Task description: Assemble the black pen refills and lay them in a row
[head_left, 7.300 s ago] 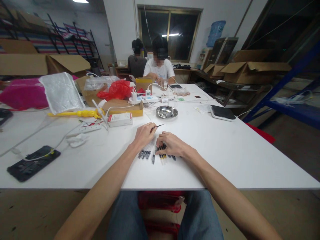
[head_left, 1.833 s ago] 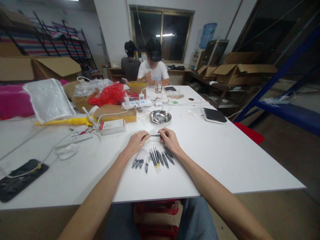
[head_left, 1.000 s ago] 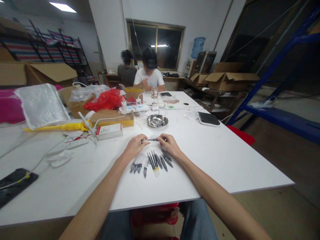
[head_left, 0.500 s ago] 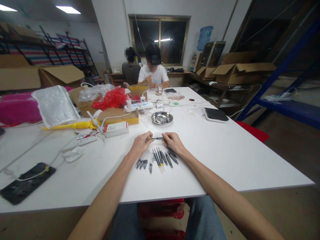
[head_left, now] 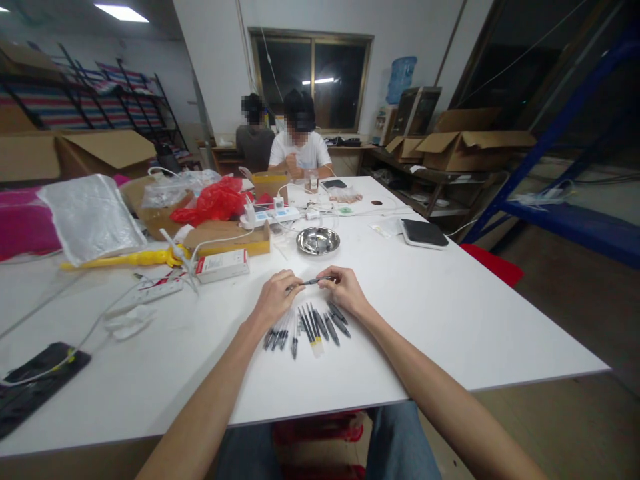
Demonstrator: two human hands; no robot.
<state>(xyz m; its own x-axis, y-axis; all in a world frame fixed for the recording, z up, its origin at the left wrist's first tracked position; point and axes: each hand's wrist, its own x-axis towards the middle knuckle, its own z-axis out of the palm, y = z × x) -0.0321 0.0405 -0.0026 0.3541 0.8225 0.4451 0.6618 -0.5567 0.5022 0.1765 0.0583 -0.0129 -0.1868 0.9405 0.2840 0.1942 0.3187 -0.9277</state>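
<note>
A dark pen (head_left: pixel 311 281) spans the gap between my hands above the white table (head_left: pixel 425 333). Its left end is pinched in the fingers of my left hand (head_left: pixel 278 295), and my right hand (head_left: pixel 346 289) grips the other end, partly hiding it. Just below my hands lie sorted pen parts: clear tubes with black ends (head_left: pixel 283 333) on the left, dark refills with yellow bands (head_left: pixel 311 325) in the middle, and dark grey pen barrels (head_left: pixel 331 328) on the right. Beyond my hands stands a shiny steel dish (head_left: pixel 318 241) holding small pieces I cannot make out.
A white-and-red box (head_left: pixel 223 267), a power strip (head_left: pixel 273 216) and a red plastic bag (head_left: pixel 217 200) lie left. A black-topped device (head_left: pixel 424 233) sits right. Cables cross the left side. Across the table sits a person in white (head_left: pixel 300 150); another is behind.
The pen, nearly level before, now slopes up to the right, with more of it showing at my right fingers. My right fingers have shifted their hold. The whole view has turned slightly.
</note>
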